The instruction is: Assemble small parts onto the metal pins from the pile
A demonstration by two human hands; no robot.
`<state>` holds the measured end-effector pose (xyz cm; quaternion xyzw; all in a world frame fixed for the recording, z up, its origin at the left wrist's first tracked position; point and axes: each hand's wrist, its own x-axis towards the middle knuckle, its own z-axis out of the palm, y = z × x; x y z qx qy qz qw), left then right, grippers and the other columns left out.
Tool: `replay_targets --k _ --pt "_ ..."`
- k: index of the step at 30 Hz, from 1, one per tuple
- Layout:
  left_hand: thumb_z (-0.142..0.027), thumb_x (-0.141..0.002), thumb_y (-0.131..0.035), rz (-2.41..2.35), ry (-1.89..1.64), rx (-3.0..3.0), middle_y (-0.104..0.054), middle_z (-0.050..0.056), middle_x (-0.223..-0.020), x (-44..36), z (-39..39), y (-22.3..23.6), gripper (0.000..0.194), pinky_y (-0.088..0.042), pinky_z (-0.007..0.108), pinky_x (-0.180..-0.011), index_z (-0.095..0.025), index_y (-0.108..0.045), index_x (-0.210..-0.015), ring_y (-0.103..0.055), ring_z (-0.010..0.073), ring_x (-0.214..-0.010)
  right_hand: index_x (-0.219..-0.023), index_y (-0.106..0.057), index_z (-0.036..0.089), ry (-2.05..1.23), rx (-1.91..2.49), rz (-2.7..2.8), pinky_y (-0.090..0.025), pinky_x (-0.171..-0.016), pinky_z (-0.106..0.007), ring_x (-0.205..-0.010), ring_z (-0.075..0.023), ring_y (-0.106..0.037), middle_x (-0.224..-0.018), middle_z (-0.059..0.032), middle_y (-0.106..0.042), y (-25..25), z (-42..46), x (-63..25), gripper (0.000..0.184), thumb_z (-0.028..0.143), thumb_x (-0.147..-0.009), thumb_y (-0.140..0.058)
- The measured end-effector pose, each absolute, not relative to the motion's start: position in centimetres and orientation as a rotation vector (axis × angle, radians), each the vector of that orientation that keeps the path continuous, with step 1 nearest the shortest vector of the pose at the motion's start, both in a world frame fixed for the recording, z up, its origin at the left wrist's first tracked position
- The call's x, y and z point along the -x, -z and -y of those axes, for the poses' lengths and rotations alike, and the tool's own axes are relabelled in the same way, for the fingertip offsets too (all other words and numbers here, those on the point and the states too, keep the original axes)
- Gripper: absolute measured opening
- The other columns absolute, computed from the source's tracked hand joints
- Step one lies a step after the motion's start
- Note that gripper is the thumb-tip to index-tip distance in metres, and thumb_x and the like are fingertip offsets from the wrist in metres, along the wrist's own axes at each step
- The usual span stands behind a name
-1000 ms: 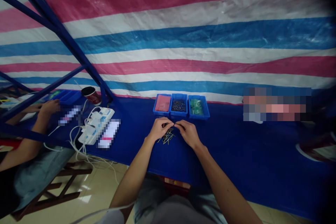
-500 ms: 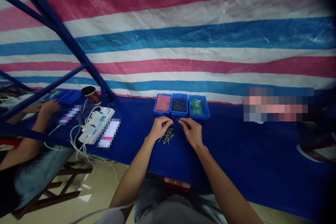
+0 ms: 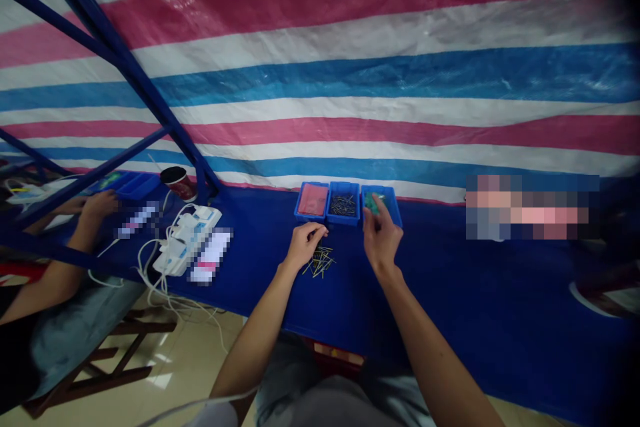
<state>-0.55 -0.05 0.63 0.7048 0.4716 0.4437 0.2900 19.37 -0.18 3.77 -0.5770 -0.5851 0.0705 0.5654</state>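
My left hand is closed in a pinch just in front of the bins; what its fingertips hold, if anything, is too small to make out. Beside and below it lies a loose pile of thin, nail-like metal pins. At the right bin, my right hand reaches over the near rim with index finger stretched out and thumb apart, its fingertips at small green pieces. The middle bin has dark thin metal pins in it, and the left bin has flat pink pieces.
To the left are a white power strip with cables, a blurred phone and a dark red cup. Beyond a blue frame, a co-worker's hand is at other bins. A striped sheet backs the table.
My right hand has moved away from my left hand, right and forward to the green pieces. The thin pin seen at its fingertips no longer shows there. My left hand stays pinched in place.
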Motion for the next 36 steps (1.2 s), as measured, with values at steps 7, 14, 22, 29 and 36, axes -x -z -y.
replay_targets --k 7,14,22,29,36 --pt "-0.041 -0.097 -0.049 -1.258 -1.189 -1.855 -0.074 0.005 -0.085 0.7 0.0 -0.8 0.034 -0.048 0.023 -0.069 -0.016 -0.072 -0.090 -0.066 0.0161 -0.077 -0.090 -0.073 0.019 -0.504 1.237 1.807 -0.037 -0.053 -0.024 -0.048 -0.0115 -0.048 -0.054 0.0023 -0.054 -0.2 2.5 -18.9 0.030 0.042 -0.094 -0.056" --pt "-0.043 -0.097 -0.048 -1.277 -1.206 -1.810 -0.074 0.005 -0.085 0.6 -0.1 -0.6 0.036 -0.049 0.024 -0.070 -0.016 -0.071 -0.092 -0.067 0.0166 -0.078 -0.097 -0.070 0.022 -0.682 1.154 2.053 -0.040 -0.060 -0.025 -0.061 -0.0131 -0.052 -0.074 0.0002 -0.058 0.6 1.9 -18.5 0.013 0.030 -0.089 -0.064" --pt "-0.045 -0.097 -0.047 -1.301 -1.248 -1.723 -0.073 0.005 -0.082 0.7 -0.5 -0.4 0.038 -0.050 0.024 -0.071 -0.015 -0.071 -0.091 -0.067 0.0164 -0.076 -0.093 -0.070 0.020 -0.721 1.114 2.042 -0.045 -0.066 -0.026 -0.069 -0.0141 -0.057 -0.089 -0.0038 -0.062 1.8 1.3 -18.6 0.009 0.020 -0.089 -0.062" --pt "-0.043 -0.095 -0.053 -1.339 -1.232 -1.777 -0.074 0.005 -0.088 0.6 -0.6 -0.4 0.033 -0.049 0.025 -0.072 -0.016 -0.071 -0.094 -0.067 0.0175 -0.080 -0.086 -0.070 0.020 -0.736 1.121 2.055 -0.044 -0.068 -0.026 -0.070 -0.0133 -0.058 -0.087 -0.0021 -0.062 1.6 1.1 -18.6 0.013 0.015 -0.090 -0.058" --pt "-0.039 -0.093 -0.057 -1.322 -1.230 -1.849 -0.072 0.005 -0.089 0.7 -0.6 -0.3 0.026 -0.046 0.025 -0.068 -0.017 -0.072 -0.093 -0.062 0.0148 -0.075 -0.089 -0.068 0.021 -0.750 1.140 1.982 -0.043 -0.065 -0.026 -0.066 -0.0133 -0.055 -0.084 -0.0017 -0.060 1.4 1.2 -18.7 0.013 0.020 -0.093 -0.056"
